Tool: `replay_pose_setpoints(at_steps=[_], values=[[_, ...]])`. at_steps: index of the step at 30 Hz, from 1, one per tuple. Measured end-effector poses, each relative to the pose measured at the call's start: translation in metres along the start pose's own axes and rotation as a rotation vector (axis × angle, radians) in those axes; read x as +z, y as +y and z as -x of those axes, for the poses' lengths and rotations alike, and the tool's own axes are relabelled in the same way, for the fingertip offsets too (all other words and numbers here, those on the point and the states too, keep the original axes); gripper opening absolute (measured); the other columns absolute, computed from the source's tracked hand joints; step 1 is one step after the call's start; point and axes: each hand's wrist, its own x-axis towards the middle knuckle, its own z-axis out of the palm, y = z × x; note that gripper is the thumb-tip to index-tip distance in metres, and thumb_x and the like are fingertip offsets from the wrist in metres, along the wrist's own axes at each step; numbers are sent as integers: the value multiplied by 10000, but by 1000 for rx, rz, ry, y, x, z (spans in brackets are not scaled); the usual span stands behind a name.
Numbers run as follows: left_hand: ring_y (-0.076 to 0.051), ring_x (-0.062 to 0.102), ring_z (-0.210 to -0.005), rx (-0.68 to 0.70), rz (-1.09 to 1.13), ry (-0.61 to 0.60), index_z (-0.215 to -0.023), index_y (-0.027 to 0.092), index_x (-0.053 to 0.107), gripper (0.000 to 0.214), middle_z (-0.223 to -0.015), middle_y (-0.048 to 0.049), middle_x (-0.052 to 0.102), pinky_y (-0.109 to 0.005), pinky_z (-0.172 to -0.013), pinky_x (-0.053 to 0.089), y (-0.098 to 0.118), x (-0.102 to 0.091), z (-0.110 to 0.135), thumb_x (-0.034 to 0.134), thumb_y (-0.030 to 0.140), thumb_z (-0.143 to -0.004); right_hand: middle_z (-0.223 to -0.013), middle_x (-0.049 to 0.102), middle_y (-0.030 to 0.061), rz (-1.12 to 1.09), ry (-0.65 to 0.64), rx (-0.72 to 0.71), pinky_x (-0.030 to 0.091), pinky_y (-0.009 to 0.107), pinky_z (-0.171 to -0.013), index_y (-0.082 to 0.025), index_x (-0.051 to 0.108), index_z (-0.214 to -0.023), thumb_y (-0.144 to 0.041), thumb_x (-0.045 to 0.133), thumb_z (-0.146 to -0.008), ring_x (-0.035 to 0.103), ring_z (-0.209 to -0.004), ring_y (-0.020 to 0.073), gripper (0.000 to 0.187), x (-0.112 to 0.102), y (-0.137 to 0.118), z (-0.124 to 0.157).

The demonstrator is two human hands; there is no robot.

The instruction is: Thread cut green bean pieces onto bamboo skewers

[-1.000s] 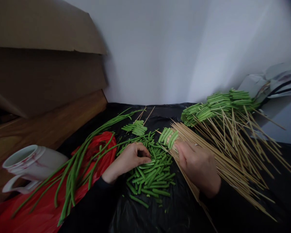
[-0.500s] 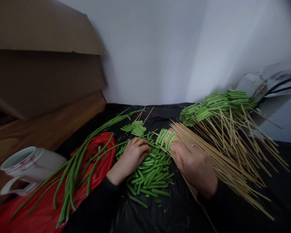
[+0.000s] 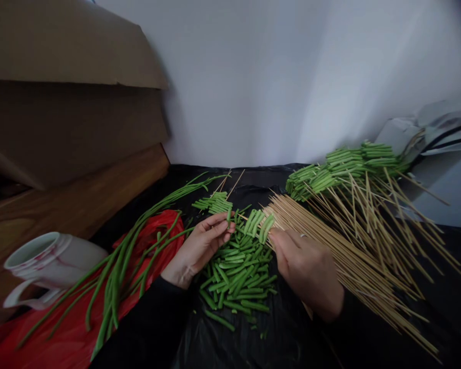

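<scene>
The left hand (image 3: pixel 203 243) is nearly closed, thumb and forefinger pinched on a single bean piece (image 3: pixel 229 217), which stands roughly upright at the fingertips; the remaining fingers curl loosely beneath. The right hand (image 3: pixel 307 271), wearing a ring, is closed in a firm grip at the near end of a loaded skewer (image 3: pixel 258 225). Several green pieces lie side by side across it, with a small gap in the row, and its bare tip points toward the left hand, just beside the held piece; whether the two touch cannot be determined. Below and between the hands lies a loose pile of cut beans (image 3: pixel 240 277) on a black plastic sheet (image 3: pixel 215 353). Beside the right hand, on its outer side, a bundle of bare skewers (image 3: pixel 330 246) is spread; beyond that bundle, further from the same hand, a stack of filled skewers (image 3: pixel 343 169) is noted. Just beyond the left hand rests a smaller filled group (image 3: pixel 215 203). To the outer side of the left hand, long uncut beans (image 3: pixel 113 266) lie across a red plastic bag (image 3: pixel 54 333), with a white mug (image 3: pixel 72 259) further out.
</scene>
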Motion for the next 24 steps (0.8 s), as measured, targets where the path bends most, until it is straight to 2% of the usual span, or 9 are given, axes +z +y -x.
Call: replay_pose_setpoints(at_steps=[5,12,18,24], values=[[-87,605,-702,-54,82,-12,-877,109,696,117,-795,-51,658,-171,-640,498,0,0,0,718,164,-776,-702,595,8,-11,-32,-8,256,299,-569,-177,644,-960,-105,456,-879,490,-585,129,217,0,-6,1],[-79,615,-706,-107,206,-2,-938,107,686,128,-819,-48,652,-158,-634,523,-1,-4,-2,666,114,-812,-667,572,0,-23,-19,-45,227,314,-557,-183,642,-971,-132,447,-908,454,-563,142,212,3,-11,3],[-85,621,-709,-110,207,22,-906,96,687,90,-846,-65,662,-160,-631,529,-2,-3,-2,644,103,-827,-686,581,5,-56,-13,-50,228,312,-554,-168,632,-1024,-134,432,-918,462,-579,142,230,4,-12,4],[-83,614,-688,-110,188,24,-892,91,689,88,-785,-53,644,-153,-614,526,-3,-1,-2,665,103,-809,-679,577,3,-50,-9,-47,228,314,-553,-177,634,-1009,-139,442,-916,460,-574,145,217,4,-11,5]])
